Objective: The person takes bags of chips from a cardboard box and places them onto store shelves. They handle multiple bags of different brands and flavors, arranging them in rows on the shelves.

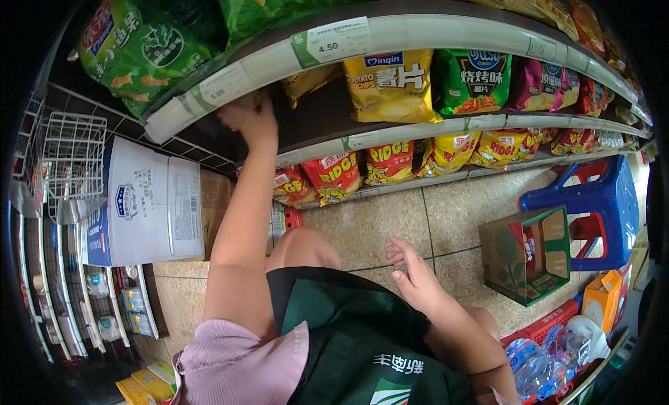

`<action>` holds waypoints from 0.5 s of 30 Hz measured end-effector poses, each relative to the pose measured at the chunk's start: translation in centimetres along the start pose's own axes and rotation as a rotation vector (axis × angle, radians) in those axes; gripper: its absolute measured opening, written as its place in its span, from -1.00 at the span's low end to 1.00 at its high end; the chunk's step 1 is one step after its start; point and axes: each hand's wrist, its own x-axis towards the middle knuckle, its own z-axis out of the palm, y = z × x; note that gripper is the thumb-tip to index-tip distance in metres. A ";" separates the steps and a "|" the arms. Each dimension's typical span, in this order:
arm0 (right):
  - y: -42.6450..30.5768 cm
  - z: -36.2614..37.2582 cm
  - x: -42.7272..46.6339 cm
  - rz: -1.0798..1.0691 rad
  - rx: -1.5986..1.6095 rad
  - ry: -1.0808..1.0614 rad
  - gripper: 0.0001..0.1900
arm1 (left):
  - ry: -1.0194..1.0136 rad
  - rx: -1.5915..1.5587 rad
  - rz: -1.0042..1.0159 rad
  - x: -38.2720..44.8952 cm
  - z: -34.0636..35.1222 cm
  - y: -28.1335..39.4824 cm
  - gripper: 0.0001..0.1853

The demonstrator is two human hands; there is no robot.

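Note:
My left hand [253, 117] reaches into the left end of the middle shelf, under the price strip [219, 94]. It is blurred and partly shaded by the shelf above, so whether it holds something cannot be told. Right of it on that shelf lie a gold snack bag [311, 83], a yellow bag of potato chips [389, 88] and a green chip bag [473, 83]. Over my lap, my right hand [413, 274] hangs with fingers apart and nothing in it. Red and yellow chip bags [334, 176] line the lowest shelf.
Green snack bags [151, 54] fill the upper shelf. A white carton [151, 206] and a wire basket [73, 159] are at the left. To the right, an open cardboard box [502, 253] stands near a blue plastic stool [616, 211], with plastic bottles [538, 373] in a red crate [549, 321] below.

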 end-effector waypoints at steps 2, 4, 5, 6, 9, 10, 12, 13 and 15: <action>0.4 0.6 0.2 0.000 0.055 -0.024 -0.40 | 0.062 0.046 -0.090 0.7 -1.0 -5.5 0.07; 0.4 0.7 0.0 0.018 0.082 -0.040 -0.42 | -0.111 0.454 -0.011 2.4 0.4 -9.3 0.07; 0.4 0.5 -0.1 0.026 0.081 -0.038 -0.43 | -0.200 0.641 0.042 3.5 1.5 -10.1 0.08; 0.4 0.1 -0.1 0.037 0.081 -0.028 -0.44 | -0.164 0.113 -0.067 4.6 2.8 -9.9 0.04; 0.4 -0.7 -0.5 0.045 0.172 0.025 -0.47 | -0.211 -0.423 -0.205 6.6 5.8 -9.5 -0.01; -0.1 -1.0 -0.5 0.018 0.184 0.059 -0.49 | -0.264 -0.287 -0.177 7.0 6.1 -10.4 -0.02; -1.0 -2.6 -0.4 -0.013 0.129 0.064 -0.53 | -0.330 -0.114 -0.145 7.7 6.2 -12.2 -0.04; -1.4 -3.9 -0.7 -0.028 0.100 0.054 -0.54 | -0.354 -0.059 -0.143 7.9 5.9 -12.9 -0.04; -2.5 -7.9 -1.9 0.018 -0.034 0.147 -0.60 | -0.363 0.015 -0.142 8.1 5.0 -13.5 -0.05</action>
